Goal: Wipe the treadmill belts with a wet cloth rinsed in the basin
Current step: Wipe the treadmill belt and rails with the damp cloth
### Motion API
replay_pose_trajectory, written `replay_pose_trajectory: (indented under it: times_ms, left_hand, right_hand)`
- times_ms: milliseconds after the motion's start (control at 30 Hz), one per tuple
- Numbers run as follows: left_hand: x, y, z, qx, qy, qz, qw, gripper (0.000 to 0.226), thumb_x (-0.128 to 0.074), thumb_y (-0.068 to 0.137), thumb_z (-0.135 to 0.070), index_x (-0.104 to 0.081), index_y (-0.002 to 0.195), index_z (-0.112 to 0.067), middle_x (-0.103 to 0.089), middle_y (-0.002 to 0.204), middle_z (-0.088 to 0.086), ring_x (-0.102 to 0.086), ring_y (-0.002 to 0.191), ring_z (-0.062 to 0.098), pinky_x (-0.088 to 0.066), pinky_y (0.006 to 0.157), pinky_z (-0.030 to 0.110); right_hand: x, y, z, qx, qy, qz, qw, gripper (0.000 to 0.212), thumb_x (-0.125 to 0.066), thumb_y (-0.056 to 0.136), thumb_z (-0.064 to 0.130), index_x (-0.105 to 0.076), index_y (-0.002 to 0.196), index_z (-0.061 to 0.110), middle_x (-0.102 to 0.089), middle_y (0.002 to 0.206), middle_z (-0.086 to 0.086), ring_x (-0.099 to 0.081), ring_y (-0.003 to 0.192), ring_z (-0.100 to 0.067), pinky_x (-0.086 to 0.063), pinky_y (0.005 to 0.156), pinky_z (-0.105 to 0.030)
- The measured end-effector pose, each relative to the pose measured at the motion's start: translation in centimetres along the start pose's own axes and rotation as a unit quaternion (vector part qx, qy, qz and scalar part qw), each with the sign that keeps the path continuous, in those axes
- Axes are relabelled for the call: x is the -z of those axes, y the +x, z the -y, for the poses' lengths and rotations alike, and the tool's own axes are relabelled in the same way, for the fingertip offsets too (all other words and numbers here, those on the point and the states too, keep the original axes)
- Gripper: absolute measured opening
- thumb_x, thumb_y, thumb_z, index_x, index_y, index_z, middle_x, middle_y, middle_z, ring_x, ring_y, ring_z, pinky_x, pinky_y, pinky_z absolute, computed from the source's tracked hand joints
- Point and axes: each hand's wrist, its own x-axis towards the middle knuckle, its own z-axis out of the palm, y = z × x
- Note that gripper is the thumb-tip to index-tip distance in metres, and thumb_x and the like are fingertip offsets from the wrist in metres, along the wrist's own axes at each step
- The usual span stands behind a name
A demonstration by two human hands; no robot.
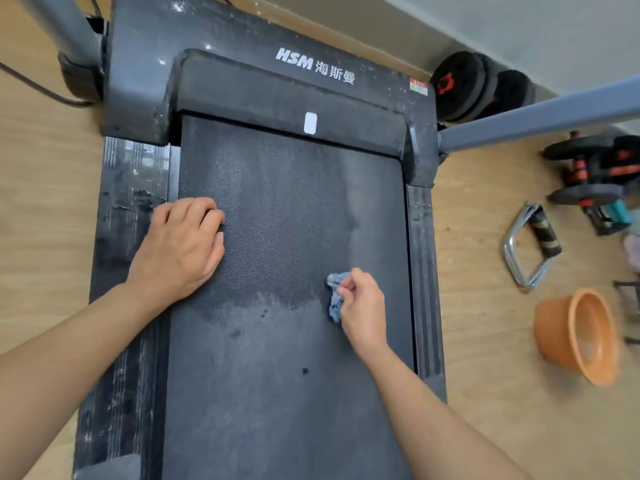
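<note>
Found belt (284, 237) filling centre of frame. Noted cloth (333, 297), small and bunched, lying on belt right of centre, pinched by right hand (363, 303) between thumb and fingers. Saw left hand (180, 244) braced at belt's left edge, centre left, fingers curled, holding nothing. Logged basin (581, 337) on floor at right edge of frame, well apart from belt; could not tell whether any water inside. Judged job partway: read darker band across middle of belt as wiped and damp. Counted grey dusty film in lower half, plus pale strip toward upper right, as left to do. Marked left rail (128, 202) dusty and scuffed too.
</note>
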Motion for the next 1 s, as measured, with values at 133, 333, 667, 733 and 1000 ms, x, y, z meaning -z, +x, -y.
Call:
replay_pose_trajectory:
  times_ms: [133,333,667,733,1000]
  left_hand:
    - [0.1,0.4,0.0,0.012,-0.004,0.009,1.0,0.034,-0.046,0.101,-0.032,-0.06,0.119,-0.008,-0.056,0.129,0.012,-0.054,0.12,0.037,-0.039,0.098,0.054]
    - [0.3,0.5,0.3,0.025,-0.031,0.012,0.999,0.031,-0.052,0.095,-0.034,-0.061,0.116,-0.012,-0.057,0.126,0.007,-0.053,0.119,0.033,-0.037,0.1,0.051]
    - [0.3,0.7,0.2,0.034,-0.044,0.023,0.998,0.029,-0.051,0.098,-0.031,-0.062,0.115,-0.01,-0.059,0.127,0.009,-0.054,0.121,0.034,-0.039,0.1,0.052]
    - [0.3,0.7,0.2,0.031,-0.046,0.021,0.998,0.029,-0.052,0.098,-0.031,-0.063,0.114,-0.01,-0.059,0.127,0.008,-0.055,0.12,0.033,-0.039,0.099,0.051]
    - [0.4,0.5,0.2,0.029,-0.044,0.015,0.998,0.026,-0.052,0.099,-0.031,-0.062,0.114,-0.012,-0.057,0.126,0.005,-0.054,0.121,0.031,-0.038,0.1,0.051]
  right_hand:
    - [2.3,14.2,7.1,0.004,0.085,-0.055,0.995,0.03,-0.054,0.088,-0.001,-0.058,0.064,0.017,-0.073,0.082,0.001,-0.061,0.052,-0.017,-0.047,0.052,-0.031]
    - [2.5,21.8,9.5,0.042,-0.016,-0.106,0.993,0.015,-0.072,0.088,0.011,-0.062,0.08,0.019,-0.068,0.086,0.003,-0.064,0.085,-0.017,-0.041,0.07,-0.024]
    - [1.4,3.7,-1.0,0.045,0.013,-0.003,0.999,0.026,-0.047,0.089,-0.004,-0.052,0.079,0.019,-0.058,0.087,0.009,-0.059,0.068,-0.015,-0.051,0.058,-0.037]
    - [2.1,10.4,3.2,0.066,0.015,-0.034,0.997,0.021,-0.051,0.091,-0.002,-0.055,0.079,0.015,-0.058,0.083,0.007,-0.055,0.064,-0.001,-0.046,0.059,-0.026]
    - [1.7,20.5,8.9,0.081,-0.024,-0.062,0.994,0.02,-0.069,0.086,0.007,-0.059,0.075,0.02,-0.063,0.082,0.005,-0.058,0.075,-0.012,-0.041,0.066,-0.03]
